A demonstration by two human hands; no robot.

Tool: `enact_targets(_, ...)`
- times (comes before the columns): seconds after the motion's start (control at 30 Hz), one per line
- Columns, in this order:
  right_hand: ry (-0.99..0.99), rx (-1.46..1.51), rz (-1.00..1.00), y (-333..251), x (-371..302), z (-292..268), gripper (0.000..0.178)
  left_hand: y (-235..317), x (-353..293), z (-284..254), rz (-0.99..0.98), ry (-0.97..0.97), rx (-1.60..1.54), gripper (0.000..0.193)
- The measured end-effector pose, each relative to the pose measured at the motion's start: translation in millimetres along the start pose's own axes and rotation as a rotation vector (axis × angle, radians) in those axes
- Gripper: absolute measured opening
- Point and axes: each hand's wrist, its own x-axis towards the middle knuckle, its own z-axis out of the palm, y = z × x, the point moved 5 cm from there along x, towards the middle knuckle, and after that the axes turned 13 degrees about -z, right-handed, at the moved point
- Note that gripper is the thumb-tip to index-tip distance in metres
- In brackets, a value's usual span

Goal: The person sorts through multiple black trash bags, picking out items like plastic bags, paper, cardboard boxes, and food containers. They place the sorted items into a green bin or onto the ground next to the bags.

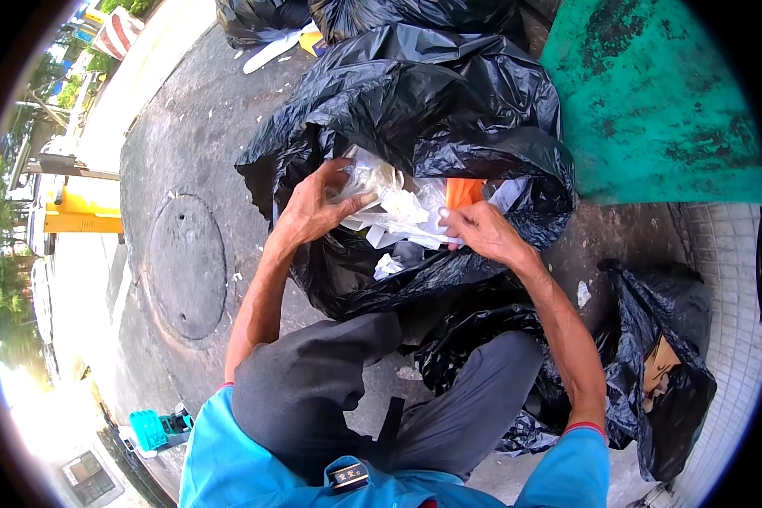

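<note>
A large black garbage bag (347, 93) lies wide open in front of my knees, with mixed litter in its mouth. My left hand (317, 205) is at the left side of the opening, fingers and thumb closed on a crumpled clear plastic bag (366, 173). On the other side, my right hand (481, 230) pinches the edge of a white plastic sheet (415, 230). Crumpled white tissue (403, 206) lies between the hands. Just behind my right hand is an orange piece (463, 193), and a white scrap (388, 267) sits lower in the bag.
More filled black bags (415, 17) stand beyond. At the right another black bag (665, 339) shows brown cardboard (659, 366). A stained green panel (652, 102) fills the upper right, above a tiled wall (728, 288). A round manhole cover (186, 267) is in the pavement at left.
</note>
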Motion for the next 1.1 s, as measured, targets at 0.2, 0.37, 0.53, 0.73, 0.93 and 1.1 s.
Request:
enact_targets(0.2, 0.094, -0.338, -0.263, -35, 37, 0, 0.035, 4, 5, 6, -0.036, 0.163, 0.115, 0.048)
enact_targets(0.37, 0.237, -0.292, -0.272, -34, 57, -4, 0.031, 15, 42, -25, -0.170, 0.127, -0.100, 0.031)
enact_targets(0.53, 0.369, -0.456, -0.362, -60, 64, -6, 0.022, 9, 81, -52, -0.171, 0.021, -0.122, 0.027)
enact_targets(0.73, 0.289, -0.557, -0.739, -102, 81, 22, 0.028, 36, 78, -62, -0.251, 0.026, -0.232, 0.037)
enact_targets(0.93, -0.048, -0.909, -0.634, -80, 116, 44, 0.026, 7, 100, -66, -0.349, 0.096, -0.260, 0.041)
enact_targets(1.1, 0.151, -0.830, -0.753, -83, 114, 23, 0.019, -21, 122, -81, -0.237, 0.458, 0.073, 0.042)
